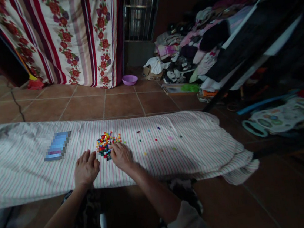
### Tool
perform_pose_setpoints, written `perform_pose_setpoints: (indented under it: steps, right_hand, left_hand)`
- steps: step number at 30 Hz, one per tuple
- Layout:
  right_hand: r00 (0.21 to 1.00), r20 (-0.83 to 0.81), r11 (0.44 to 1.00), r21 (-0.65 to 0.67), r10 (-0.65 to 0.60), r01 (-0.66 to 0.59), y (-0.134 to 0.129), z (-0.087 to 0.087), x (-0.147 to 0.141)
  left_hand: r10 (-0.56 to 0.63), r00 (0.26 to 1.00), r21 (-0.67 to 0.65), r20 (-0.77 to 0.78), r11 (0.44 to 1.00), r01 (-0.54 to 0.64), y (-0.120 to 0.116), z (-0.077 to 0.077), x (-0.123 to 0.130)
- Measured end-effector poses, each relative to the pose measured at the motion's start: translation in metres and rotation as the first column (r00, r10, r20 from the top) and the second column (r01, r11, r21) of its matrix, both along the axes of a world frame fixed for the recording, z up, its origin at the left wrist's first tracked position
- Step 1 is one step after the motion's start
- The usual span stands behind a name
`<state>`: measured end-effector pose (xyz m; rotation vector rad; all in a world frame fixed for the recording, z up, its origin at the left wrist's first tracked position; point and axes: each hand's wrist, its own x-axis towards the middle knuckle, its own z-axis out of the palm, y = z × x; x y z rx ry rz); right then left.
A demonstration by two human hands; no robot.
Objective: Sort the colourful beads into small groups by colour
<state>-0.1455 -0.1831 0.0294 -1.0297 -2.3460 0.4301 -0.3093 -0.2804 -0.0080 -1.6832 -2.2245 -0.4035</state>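
Observation:
A heap of small, bead-like pieces (106, 139) in many colours lies on a striped cloth (202, 152). My right hand (121, 156) is at the heap's right edge, fingers curled and tips against the pieces; whatever they pinch is too small to make out. Just left of the heap, my left hand (86, 168) rests on the cloth with its fingers stretched out, holding nothing. To the right, several single pieces are spaced apart in rough rows, among them a red piece (155, 139) and a dark blue piece (158, 128).
A phone-like flat object (57, 146), blurred out, lies left of my hands. Beyond the cloth are a tiled floor (89, 103), a purple basin (130, 80) and a floral curtain (80, 37). Piled clothes (188, 49) are at the back right, and a light plastic item (272, 116) is at the right.

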Motion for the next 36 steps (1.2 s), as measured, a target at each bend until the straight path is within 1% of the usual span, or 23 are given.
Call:
perform_pose_setpoints:
  steps: [4,7,11,14,17,20,22,24,27,31,36]
  right_hand:
    - [0.999,-0.038,1.000,0.005,-0.025,0.025,-0.008,-0.004,0.034]
    - [0.992,-0.078,0.995,0.006,-0.103,0.104,-0.005,-0.006,0.069]
    - [0.963,-0.154,0.975,-0.003,-0.221,0.223,0.009,-0.011,0.126]
    - [0.906,-0.217,0.928,-0.003,-0.363,0.372,0.025,-0.018,0.174]
    - [0.831,-0.237,0.859,-0.039,-0.504,0.510,0.041,-0.026,0.223]
    - [0.783,-0.187,0.803,-0.064,-0.593,0.593,0.054,-0.031,0.265]
    - [0.753,-0.135,0.764,-0.079,-0.644,0.640,0.061,-0.033,0.285]
    - [0.740,-0.088,0.745,-0.072,-0.667,0.663,0.066,-0.035,0.299]
    - [0.744,-0.043,0.745,-0.028,-0.667,0.666,0.071,-0.037,0.308]
    - [0.744,-0.005,0.744,0.003,-0.668,0.668,0.073,-0.041,0.311]
    - [0.743,0.030,0.744,0.010,-0.668,0.668,0.071,-0.045,0.311]
  left_hand:
    - [0.015,1.000,-0.031,0.012,0.999,-0.015,-0.001,0.004,0.001]
    - [0.022,0.999,-0.061,0.023,0.998,-0.020,-0.002,0.006,0.003]
    - [0.030,0.999,-0.076,0.040,0.997,-0.027,-0.003,0.009,0.004]
    - [0.011,0.999,-0.078,0.053,0.997,-0.007,-0.003,0.010,0.004]
    - [-0.003,0.998,-0.083,0.064,0.997,0.008,-0.004,0.009,0.003]
    - [-0.002,0.998,-0.078,0.071,0.997,0.007,-0.004,0.009,0.002]
    - [-0.005,0.997,-0.079,0.074,0.997,0.011,-0.004,0.009,0.002]
    - [-0.003,0.997,-0.079,0.076,0.997,0.009,-0.004,0.009,0.002]
    - [-0.001,0.997,-0.090,0.079,0.996,0.008,-0.004,0.008,0.002]
    - [-0.002,0.997,-0.107,0.082,0.994,0.011,-0.004,0.007,0.001]
    - [0.008,0.996,-0.063,0.088,0.998,-0.002,-0.004,0.007,0.003]
